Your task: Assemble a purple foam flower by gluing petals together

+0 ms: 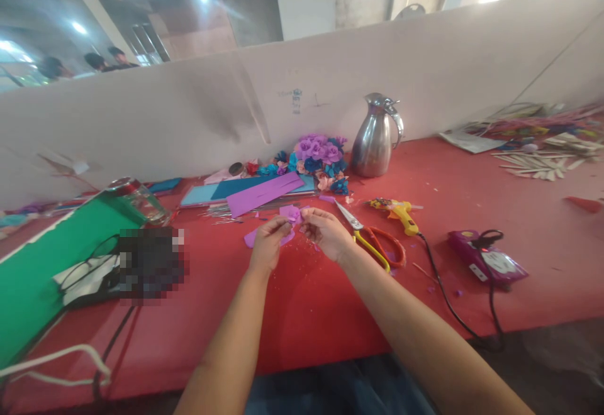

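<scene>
Between my fingertips is a small purple paper flower (293, 214), partly hidden by the fingers. My left hand (272, 240) pinches at its lower left side. From the right, my right hand (325, 229) pinches its other edge. Cut purple paper pieces (250, 239) lie on the table below the hands. Just beyond them rests a purple paper strip (265, 193) over blue sheets, with thin wires (221, 214) beside it. Scissors (365, 236) with yellow and red handles lie to the right of my right hand. Finished paper flowers (321, 154) in purple, blue and pink are bunched behind.
A steel jug (375, 138) stands by the low wall. On the right are a yellow glue gun (401, 214), its black cord, and a purple power box (488, 258). At left, a glass jar (141, 201) lies near a green board (38, 289) and a blurred dark object (153, 264).
</scene>
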### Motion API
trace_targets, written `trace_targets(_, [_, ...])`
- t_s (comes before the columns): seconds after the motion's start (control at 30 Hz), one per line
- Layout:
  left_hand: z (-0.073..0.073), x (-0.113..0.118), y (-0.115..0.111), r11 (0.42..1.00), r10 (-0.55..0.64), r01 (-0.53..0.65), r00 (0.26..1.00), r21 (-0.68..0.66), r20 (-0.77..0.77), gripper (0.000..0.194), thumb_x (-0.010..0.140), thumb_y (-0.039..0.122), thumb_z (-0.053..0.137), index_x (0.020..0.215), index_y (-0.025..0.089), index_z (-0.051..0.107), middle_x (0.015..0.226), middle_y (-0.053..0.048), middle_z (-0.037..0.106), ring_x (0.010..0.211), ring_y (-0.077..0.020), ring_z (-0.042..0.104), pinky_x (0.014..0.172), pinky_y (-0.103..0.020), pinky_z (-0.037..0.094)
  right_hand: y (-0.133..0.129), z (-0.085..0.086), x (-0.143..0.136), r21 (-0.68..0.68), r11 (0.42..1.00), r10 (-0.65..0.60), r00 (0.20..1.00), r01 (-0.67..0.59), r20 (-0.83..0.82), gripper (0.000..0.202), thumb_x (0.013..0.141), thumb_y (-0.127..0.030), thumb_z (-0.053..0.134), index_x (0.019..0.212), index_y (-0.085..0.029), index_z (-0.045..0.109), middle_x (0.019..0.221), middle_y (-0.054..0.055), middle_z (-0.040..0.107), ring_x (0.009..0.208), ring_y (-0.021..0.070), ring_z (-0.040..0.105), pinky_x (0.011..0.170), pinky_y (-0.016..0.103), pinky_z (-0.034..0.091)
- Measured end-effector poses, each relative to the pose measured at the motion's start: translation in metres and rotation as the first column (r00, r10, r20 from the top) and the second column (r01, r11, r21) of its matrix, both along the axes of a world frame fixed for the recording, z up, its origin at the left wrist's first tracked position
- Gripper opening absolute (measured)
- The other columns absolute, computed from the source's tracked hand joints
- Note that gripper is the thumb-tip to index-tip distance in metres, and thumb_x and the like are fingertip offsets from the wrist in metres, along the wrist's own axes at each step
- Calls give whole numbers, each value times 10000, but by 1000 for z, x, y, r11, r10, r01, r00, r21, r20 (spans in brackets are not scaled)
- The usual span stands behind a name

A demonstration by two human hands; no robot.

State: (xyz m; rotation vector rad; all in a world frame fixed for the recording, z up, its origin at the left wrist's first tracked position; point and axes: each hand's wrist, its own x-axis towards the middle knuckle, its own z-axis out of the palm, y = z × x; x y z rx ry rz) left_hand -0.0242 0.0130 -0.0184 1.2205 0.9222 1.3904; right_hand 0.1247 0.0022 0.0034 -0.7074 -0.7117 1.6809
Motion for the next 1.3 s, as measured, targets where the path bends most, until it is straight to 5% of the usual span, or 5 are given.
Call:
trace_targets(0.27, [-3, 1, 1, 997, 63, -62, 998, -49, 29, 172, 567, 266, 806, 708, 193, 740, 745, -9, 662, 721, -129, 553, 721, -269, 414, -3, 8, 2, 45, 993, -112, 993, 110, 47, 236, 616, -375, 754, 710, -194, 635, 625, -36, 598, 548, 78, 518, 508, 215, 340])
trace_targets(0.57, [-4, 0, 1, 1000, -1, 1, 1000, -1, -14, 111, 634, 272, 767, 725, 212, 745, 824, -25, 689, 867, -177, 599, 869, -315, 424, -2, 7, 3, 76, 986, -150, 988, 148, 27, 217, 578, -294, 770, 724, -200, 640, 649, -41, 588, 576, 73, 501, 522, 207, 342])
trace_targets(1.07, [-5, 2, 1, 990, 127, -123, 991, -73, 48, 239, 610, 303, 793, 820, 196, 757, 814, -37, 725, 809, -176, 638, 794, -318, 459, -3, 9, 7, 105, 966, -249, 957, 235, 148, 155, 610, -353, 688, 621, -207, 635, 631, -10, 614, 578, 112, 484, 549, 247, 327])
trace_targets(1.3, [-6, 2, 3, 975, 217, -213, 975, -61, 52, 214, 572, 245, 799, 776, 196, 756, 733, -10, 714, 744, -157, 617, 767, -300, 444, -14, 7, -8, 63, 996, -71, 964, 56, 255, 209, 632, -397, 677, 655, -189, 667, 656, 17, 648, 596, 123, 513, 539, 250, 299])
